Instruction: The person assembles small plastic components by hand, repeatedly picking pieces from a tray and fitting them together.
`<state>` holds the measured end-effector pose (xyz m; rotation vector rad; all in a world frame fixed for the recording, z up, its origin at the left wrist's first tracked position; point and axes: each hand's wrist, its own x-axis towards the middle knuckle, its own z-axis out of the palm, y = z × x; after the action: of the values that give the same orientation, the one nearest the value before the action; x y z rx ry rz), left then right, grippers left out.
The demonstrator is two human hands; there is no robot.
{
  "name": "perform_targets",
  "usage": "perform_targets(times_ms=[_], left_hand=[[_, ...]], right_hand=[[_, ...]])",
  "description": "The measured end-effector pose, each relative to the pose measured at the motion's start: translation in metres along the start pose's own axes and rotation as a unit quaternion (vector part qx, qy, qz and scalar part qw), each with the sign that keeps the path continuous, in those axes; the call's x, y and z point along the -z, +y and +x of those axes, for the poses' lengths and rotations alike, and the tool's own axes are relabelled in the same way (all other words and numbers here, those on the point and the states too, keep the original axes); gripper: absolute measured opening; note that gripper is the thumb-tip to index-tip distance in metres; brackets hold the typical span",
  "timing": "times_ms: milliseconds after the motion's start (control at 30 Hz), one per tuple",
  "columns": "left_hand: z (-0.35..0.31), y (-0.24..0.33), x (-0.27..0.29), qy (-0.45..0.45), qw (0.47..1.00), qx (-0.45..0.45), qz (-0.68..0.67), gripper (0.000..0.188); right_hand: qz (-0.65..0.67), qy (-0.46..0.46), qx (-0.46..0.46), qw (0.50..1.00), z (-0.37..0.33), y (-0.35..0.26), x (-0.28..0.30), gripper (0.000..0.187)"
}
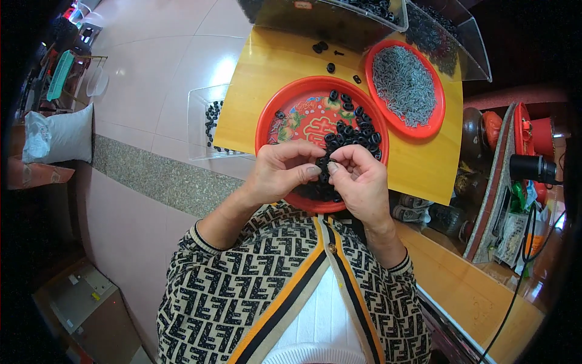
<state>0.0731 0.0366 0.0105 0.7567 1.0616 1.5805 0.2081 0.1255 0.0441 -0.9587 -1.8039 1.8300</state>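
A round red tray with a printed fruit pattern sits right in front of me. Small black oval plastic parts are heaped along its right and near side, and a few small grey screws lie at its left. My left hand is over the tray's near side, thumb and forefinger curled toward a small black part. Pinched fingers of my right hand meet it from the other side. Fingertips and the dark heap behind partly hide the part.
A red plate of grey screws stands right of the tray on the yellow board. Behind are clear bins of black parts. Loose black parts lie nearby. Another clear bin is left of the board.
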Motion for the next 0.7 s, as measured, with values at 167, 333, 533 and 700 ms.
perform_targets(times_ms=[167,333,533,700], left_hand=[[0.001,-0.008,0.004,-0.031,0.998,-0.003,-0.048,0.030],[0.000,-0.011,0.005,-0.015,0.999,0.018,-0.045,0.030],[0.000,-0.007,0.003,-0.005,0.999,0.024,-0.037,0.028],[-0.001,-0.008,0.006,-0.009,0.998,0.049,-0.031,0.024]], right_hand=[[0.008,-0.009,-0.021,1.000,0.001,0.000,0.001,0.008],[0.016,-0.028,-0.036,0.999,0.004,0.000,0.002,0.007],[0.037,-0.044,-0.054,0.997,0.007,-0.003,0.004,0.008],[0.164,-0.099,-0.070,0.979,0.011,0.008,0.011,0.012]])
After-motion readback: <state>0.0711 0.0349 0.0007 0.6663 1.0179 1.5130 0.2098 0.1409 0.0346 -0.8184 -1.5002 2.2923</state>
